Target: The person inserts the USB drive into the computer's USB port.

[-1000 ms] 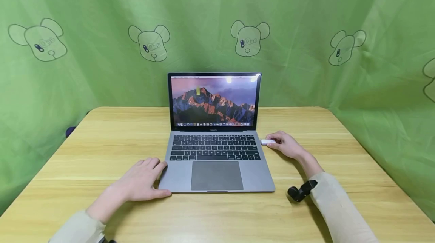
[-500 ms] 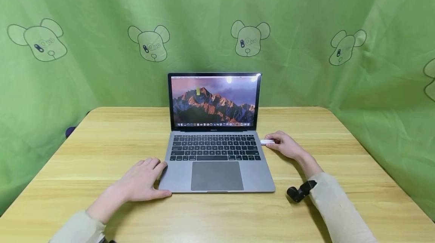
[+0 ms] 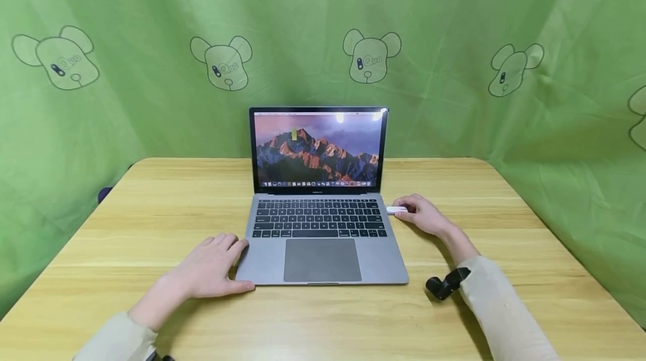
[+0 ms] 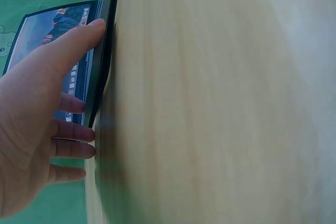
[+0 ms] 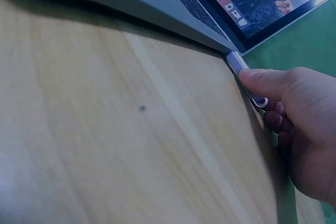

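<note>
In the head view an open laptop [image 3: 322, 260] stands on the wooden table, its screen lit with a mountain picture. My left hand [image 3: 209, 268] rests at its front left corner, thumb along the front edge and fingers by the left side. The left wrist view shows the thumb [image 4: 79, 40] touching the edge and the other fingers fairly straight. My right hand [image 3: 424, 215] pinches a white USB stick [image 3: 396, 210] between thumb and fingers at the laptop's right side. In the right wrist view the stick [image 5: 237, 62] meets the laptop's edge near the hinge; its connector is hidden.
The wooden table [image 3: 323, 322] extends around the laptop on all sides. A green curtain [image 3: 303, 8] with printed bear heads hangs behind and at both sides. A black wrist device [image 3: 448, 283] sits on the right forearm.
My right hand has shifted very slightly left with the USB stick, whose inner end now sits right against the laptop's side. The left hand and the laptop have stayed put.
</note>
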`<state>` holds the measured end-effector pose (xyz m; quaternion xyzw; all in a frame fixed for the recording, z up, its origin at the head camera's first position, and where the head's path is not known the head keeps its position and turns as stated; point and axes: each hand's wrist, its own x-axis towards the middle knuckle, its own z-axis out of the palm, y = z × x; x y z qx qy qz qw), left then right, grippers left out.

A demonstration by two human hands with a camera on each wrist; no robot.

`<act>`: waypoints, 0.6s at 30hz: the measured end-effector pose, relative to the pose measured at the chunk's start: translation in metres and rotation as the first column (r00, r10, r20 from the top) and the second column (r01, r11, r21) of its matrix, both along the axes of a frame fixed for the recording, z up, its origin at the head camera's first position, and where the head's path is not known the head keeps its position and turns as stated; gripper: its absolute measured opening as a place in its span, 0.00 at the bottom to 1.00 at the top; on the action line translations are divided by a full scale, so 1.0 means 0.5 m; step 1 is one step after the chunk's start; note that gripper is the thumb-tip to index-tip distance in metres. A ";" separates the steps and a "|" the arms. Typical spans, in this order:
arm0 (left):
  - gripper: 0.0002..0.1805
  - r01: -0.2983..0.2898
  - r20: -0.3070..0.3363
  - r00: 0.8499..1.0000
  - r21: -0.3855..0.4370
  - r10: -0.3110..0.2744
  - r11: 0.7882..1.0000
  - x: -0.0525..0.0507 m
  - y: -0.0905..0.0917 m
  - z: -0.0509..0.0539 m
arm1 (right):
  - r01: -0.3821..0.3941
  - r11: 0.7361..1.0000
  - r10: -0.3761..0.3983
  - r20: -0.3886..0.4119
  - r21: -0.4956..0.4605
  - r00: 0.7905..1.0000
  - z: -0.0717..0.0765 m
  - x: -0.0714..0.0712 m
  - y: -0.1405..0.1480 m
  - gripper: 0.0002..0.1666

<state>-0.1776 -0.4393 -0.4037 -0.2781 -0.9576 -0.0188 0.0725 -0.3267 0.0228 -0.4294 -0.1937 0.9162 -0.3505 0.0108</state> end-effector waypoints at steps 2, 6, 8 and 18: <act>0.49 -0.002 0.003 1.000 0.000 0.002 1.000 -0.001 0.001 -0.001 | 0.007 1.000 -0.007 -0.003 0.001 1.000 -0.001 0.000 0.003 0.15; 0.49 -0.006 0.008 1.000 0.005 0.006 1.000 -0.003 0.003 -0.002 | 0.020 1.000 -0.020 -0.016 -0.005 1.000 0.000 0.003 0.010 0.17; 0.49 -0.007 0.009 1.000 0.008 0.007 1.000 -0.004 0.003 -0.002 | 0.030 1.000 -0.030 -0.020 -0.009 0.999 0.001 0.003 0.014 0.17; 0.49 -0.011 -0.003 1.000 0.016 0.011 1.000 -0.008 0.001 -0.003 | 0.071 0.997 -0.071 0.007 -0.015 0.997 0.011 0.011 0.038 0.22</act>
